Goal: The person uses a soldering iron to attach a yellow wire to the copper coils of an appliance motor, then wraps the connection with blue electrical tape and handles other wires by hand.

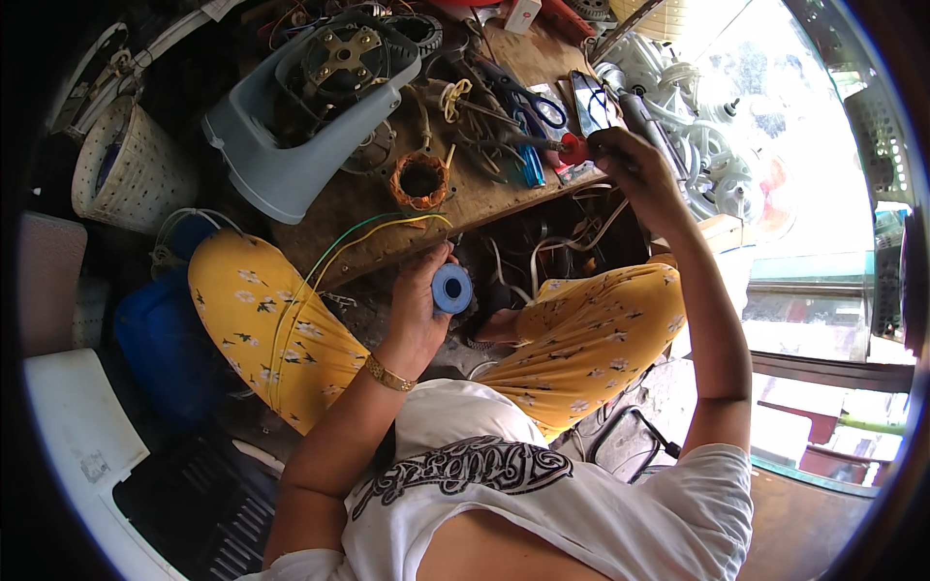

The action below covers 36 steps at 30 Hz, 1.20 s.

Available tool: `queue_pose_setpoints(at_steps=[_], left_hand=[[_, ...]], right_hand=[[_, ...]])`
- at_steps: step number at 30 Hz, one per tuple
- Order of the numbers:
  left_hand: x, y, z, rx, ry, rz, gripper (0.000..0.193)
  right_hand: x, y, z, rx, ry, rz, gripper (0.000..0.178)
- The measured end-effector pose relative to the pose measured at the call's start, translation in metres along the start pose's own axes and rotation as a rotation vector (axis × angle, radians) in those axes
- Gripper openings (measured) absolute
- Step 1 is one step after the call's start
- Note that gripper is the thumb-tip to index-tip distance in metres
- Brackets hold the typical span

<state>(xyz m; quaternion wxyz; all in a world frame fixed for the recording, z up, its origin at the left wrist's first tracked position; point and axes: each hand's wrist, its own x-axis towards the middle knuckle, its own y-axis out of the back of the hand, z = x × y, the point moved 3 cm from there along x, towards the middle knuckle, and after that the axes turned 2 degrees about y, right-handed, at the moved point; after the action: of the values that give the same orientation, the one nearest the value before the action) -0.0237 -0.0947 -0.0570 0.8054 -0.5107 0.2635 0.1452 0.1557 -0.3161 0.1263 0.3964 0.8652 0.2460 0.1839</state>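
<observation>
- Blue spool is in my left hand, just off the tabletop's near edge, its round end and dark centre hole facing up at me.
- My left fingers curl around its side; the far fingertips are hidden.
- My right hand is closed, its fingers pinching a red-handled tool over the near right part of the tabletop. Whether the tool touches anything there, I cannot tell.
- I judge this to be a moment of handling the tool with the spool held ready; a next move calls for a steady left grip and keeping clear of the clutter.
- An orange-wrapped ring sits by the near edge, with yellow and green wires beside it, trailing over that edge.
- Blue-handled scissors lie towards the right edge; a grey fan housing fills the left end.
- Around me: a white basket and blue container to the left, pale plastic parts heaped to the right against bright daylight.
</observation>
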Motion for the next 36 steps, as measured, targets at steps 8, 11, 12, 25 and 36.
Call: queue_pose_setpoints(at_steps=[8, 11, 12, 25, 36], left_hand=[[0.002, -0.009, -0.005, 0.116, 0.058, 0.107, 0.015], [0.002, -0.016, -0.001, 0.072, 0.088, 0.150, 0.014], [0.002, -0.020, 0.002, 0.088, 0.080, 0.178, 0.013], [0.008, -0.014, -0.001, 0.131, 0.048, 0.200, 0.012], [0.007, -0.014, -0.001, 0.114, 0.032, 0.178, 0.015]], right_hand=[[0.045, -0.005, -0.023, -0.401, 0.475, -0.110, 0.014], [0.059, -0.012, -0.025, -0.487, 0.476, -0.139, 0.013], [0.066, -0.015, -0.023, -0.497, 0.487, -0.145, 0.013], [0.091, -0.041, -0.033, -0.447, 0.535, -0.256, 0.014], [0.095, -0.047, -0.033, -0.498, 0.546, -0.248, 0.015]])
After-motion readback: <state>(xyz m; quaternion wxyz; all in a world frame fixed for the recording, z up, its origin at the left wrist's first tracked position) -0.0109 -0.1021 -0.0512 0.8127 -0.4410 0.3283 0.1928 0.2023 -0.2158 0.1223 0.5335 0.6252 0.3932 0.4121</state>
